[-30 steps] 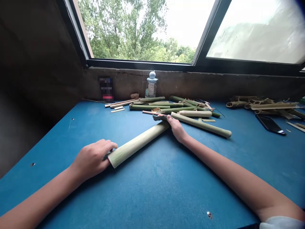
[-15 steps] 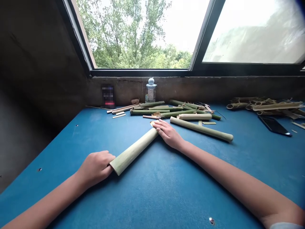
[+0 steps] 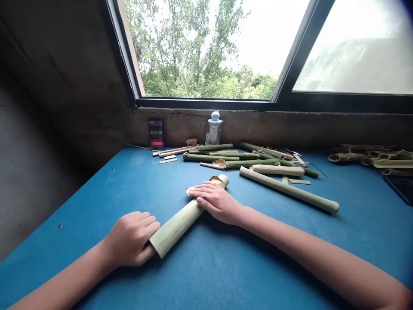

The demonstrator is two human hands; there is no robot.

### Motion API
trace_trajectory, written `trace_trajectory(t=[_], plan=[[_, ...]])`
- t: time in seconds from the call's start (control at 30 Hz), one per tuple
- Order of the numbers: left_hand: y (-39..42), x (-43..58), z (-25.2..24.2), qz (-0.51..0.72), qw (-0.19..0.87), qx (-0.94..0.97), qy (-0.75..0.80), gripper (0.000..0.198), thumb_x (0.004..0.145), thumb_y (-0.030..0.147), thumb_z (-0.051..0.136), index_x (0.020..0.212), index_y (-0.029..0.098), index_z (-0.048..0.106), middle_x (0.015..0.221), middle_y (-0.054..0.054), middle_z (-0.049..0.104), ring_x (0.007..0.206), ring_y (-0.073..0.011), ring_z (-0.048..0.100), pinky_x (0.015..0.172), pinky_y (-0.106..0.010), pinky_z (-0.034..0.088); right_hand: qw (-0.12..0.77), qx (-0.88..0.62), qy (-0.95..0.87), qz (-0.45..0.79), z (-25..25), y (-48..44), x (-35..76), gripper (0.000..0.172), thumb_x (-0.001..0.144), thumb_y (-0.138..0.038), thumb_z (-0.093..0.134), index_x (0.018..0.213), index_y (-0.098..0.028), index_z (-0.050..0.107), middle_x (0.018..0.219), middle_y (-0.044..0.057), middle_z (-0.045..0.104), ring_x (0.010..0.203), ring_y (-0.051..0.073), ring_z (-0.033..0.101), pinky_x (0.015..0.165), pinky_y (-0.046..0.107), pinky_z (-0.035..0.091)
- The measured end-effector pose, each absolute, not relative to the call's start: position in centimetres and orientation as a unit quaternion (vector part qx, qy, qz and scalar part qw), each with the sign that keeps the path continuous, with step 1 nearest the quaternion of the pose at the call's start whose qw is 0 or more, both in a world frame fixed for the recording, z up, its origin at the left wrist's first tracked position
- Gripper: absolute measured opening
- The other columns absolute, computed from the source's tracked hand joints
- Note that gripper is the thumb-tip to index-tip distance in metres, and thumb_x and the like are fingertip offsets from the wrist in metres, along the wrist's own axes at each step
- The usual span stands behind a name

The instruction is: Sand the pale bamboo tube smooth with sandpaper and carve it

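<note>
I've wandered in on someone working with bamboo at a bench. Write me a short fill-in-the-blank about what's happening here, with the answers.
The left hand sits against the ____ end of a pale bamboo tube.
The tube's far end lies under the ____ hand.
The tabletop is painted ____.
The jar by the wall has a ____ lid.

Answers: near; right; blue; light blue.

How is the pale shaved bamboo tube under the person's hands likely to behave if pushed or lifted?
The bamboo tube looks stiff, as it lies straight under the right hand. Being round on the flat blue table, it would probably roll if the left hand moved away. Its smooth shaved surface may be somewhat slippery.
</note>
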State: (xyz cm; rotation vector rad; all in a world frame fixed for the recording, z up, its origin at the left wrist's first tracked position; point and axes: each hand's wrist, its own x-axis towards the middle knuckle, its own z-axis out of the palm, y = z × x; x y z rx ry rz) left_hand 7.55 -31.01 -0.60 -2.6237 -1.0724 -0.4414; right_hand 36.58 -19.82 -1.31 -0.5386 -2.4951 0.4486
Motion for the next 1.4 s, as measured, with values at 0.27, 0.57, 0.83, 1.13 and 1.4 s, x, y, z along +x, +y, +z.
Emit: trace_trajectory(t=[0.27,0.57,0.83,1.13,1.4], plan=[[-33.1,12.0,2.9,-0.108,-0.177,-0.929,-0.305,0.023,0.091,0.03,0.05,0.072,0.021,0.041,0.069,0.0,0.056,0.061,-0.0136,0.05,0.059,-0.028,0.035,0.316,-0.284,-0.892,0.153,-2.2,-15.1,40.1,0.045,0.107,-0.04,0.033,0.115,-0.023,0.074,0.12,0.007,0.075,0.118,0.026,0.065,0.112,0.053,0.039],[-19.0,3.7,3.9,-0.022,0.071,-0.856,-0.512,0.031,0.098,0.033,0.038,0.087,0.019,0.063,0.092,-0.008,0.068,0.081,-0.0191,0.063,0.066,-0.028,0.037,0.263,-0.174,-0.932,0.178,0.1,-26.5,35.8,0.039,0.105,-0.031,0.037,0.13,-0.019,0.064,0.127,0.009,0.072,0.124,0.023,0.061,0.115,0.043,0.036],[-5.2,-1.6,5.3,-0.067,0.082,-0.701,-0.705,0.065,0.097,0.033,0.034,0.159,0.016,0.026,0.13,-0.022,0.065,0.104,-0.037,0.067,0.08,-0.039,0.046,0.27,-0.176,-0.927,0.192,-0.4,-24.6,37.8,0.039,0.107,-0.033,0.035,0.129,-0.018,0.064,0.129,0.008,0.071,0.129,0.02,0.057,0.116,0.039,0.035],[1.3,-1.1,6.1,-0.126,0.09,-0.651,-0.743,0.073,0.093,0.03,0.036,0.163,0.031,0.016,0.133,-0.016,0.065,0.114,-0.04,0.065,0.088,-0.047,0.051,0.204,-0.156,-0.937,0.236,0.9,-27.2,35.4,0.044,0.107,-0.039,0.033,0.136,-0.017,0.058,0.132,0.005,0.069,0.13,0.02,0.053,0.12,0.037,0.022],[0.8,-2.6,4.2,-0.219,0.105,-0.643,-0.727,0.073,0.092,0.032,0.039,0.162,0.034,0.019,0.138,-0.011,0.062,0.11,-0.0377,0.066,0.091,-0.046,0.05,0.249,-0.231,-0.918,0.205,-0.3,-22.1,38.5,0.039,0.107,-0.034,0.034,0.127,-0.022,0.065,0.126,0.007,0.071,0.127,0.02,0.056,0.115,0.041,0.032]])
